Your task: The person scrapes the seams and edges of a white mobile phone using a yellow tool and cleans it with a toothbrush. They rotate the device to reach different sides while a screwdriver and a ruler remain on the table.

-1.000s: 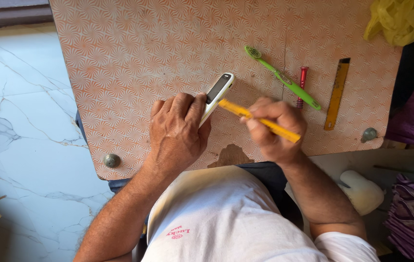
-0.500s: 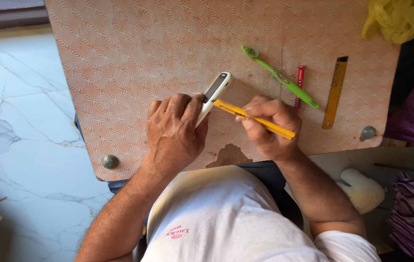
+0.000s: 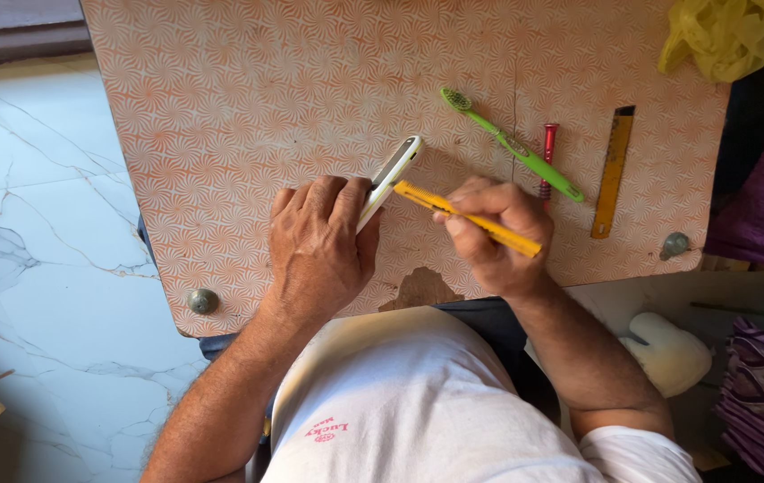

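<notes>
The left hand (image 3: pixel 319 250) holds a white phone (image 3: pixel 391 179) on its edge on the orange counter (image 3: pixel 239 98). The right hand (image 3: pixel 494 237) grips a yellow tool (image 3: pixel 462 217), its tip touching the phone. A green toothbrush (image 3: pixel 512 148), red screwdriver (image 3: pixel 547 156) and yellow ruler (image 3: pixel 613 170) lie nearby.

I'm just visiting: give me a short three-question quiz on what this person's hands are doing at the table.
1. True or false: the left hand holds a white phone on its edge.
2. What does the right hand hold? A) yellow tool B) green toothbrush C) ruler
3. Which red thing lies between the toothbrush and the ruler?

Key: 1 true; 2 A; 3 the screwdriver.
</notes>
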